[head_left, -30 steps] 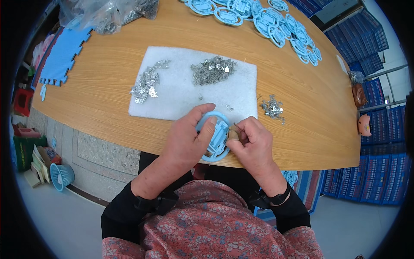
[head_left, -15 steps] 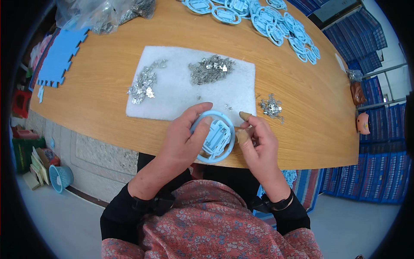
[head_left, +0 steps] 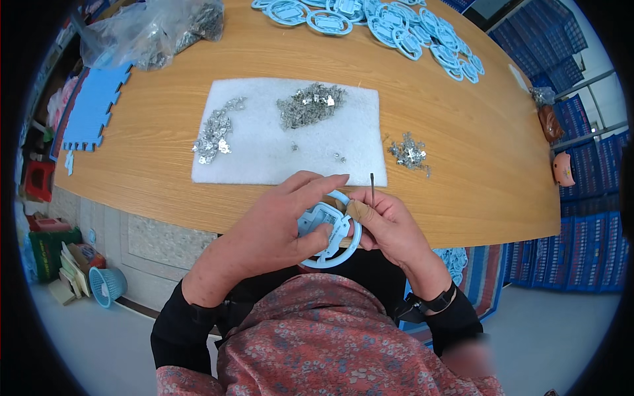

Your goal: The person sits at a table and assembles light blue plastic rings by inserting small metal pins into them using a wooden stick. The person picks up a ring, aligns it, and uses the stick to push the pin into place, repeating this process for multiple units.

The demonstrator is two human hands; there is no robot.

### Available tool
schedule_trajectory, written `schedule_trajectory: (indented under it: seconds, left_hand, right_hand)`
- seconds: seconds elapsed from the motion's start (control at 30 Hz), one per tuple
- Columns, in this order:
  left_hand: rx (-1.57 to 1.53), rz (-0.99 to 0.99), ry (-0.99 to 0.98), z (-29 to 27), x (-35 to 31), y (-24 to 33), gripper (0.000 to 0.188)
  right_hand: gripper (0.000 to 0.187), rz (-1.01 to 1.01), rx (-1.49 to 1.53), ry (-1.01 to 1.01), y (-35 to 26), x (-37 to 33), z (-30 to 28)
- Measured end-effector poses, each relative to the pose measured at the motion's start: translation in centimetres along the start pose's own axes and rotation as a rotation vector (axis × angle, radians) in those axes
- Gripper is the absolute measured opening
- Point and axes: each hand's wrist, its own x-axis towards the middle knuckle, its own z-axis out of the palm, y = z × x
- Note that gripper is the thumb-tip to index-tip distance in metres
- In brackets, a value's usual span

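Note:
My left hand (head_left: 274, 221) is closed around a light-blue round plastic part (head_left: 347, 249), a ring with a rectangular frame inside. Its thumb lies over the inner frame. At the ring's right side is my right hand (head_left: 389, 228), with tan covers on its fingertips. Its fingers are pinched at the ring's upper right edge. A thin dark rod (head_left: 372, 188) sticks up from these fingers; its lower end is hidden, so its kind does not show. Both hands are at the table's near edge, just below a white foam pad (head_left: 317, 162).
On the pad lie two heaps of small metal pieces, one left (head_left: 214, 135) and one at the top (head_left: 307, 109). Another metal heap (head_left: 409, 153) is right of the pad. Many similar blue parts (head_left: 396, 30) lie at the far side. A clear plastic bag (head_left: 142, 39) sits far left.
The plastic part has tilted and dropped slightly toward me. My right hand has moved left and now meets the ring, with the dark rod upright in its fingers. My view has shifted a little.

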Motion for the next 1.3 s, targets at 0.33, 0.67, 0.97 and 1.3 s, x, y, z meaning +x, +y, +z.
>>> schedule_trajectory:
  seconds: [0.33, 0.67, 0.97, 1.3]
  left_hand:
    - [0.074, -0.037, -0.066, 0.7, -0.1, -0.6, 0.052]
    - [-1.095, -0.496, 0.014, 0.8, -0.7, -2.3, 0.039]
    - [-1.261, -0.511, -0.021, 1.0, -0.7, -1.1, 0.038]
    - [-1.244, -0.528, -0.052, 1.1, -1.1, -2.0, 0.039]
  right_hand:
    - [0.025, 0.023, -0.009, -0.014, 0.3, 0.2, -0.4]
    - [0.02, -0.335, -0.233, 0.08, 0.1, 1.8, 0.9]
    - [0.028, -0.373, -0.445, 0.071, -1.8, 1.9, 2.3]
    - [0.025, -0.239, -0.427, 0.045, -2.0, 1.5, 0.3]
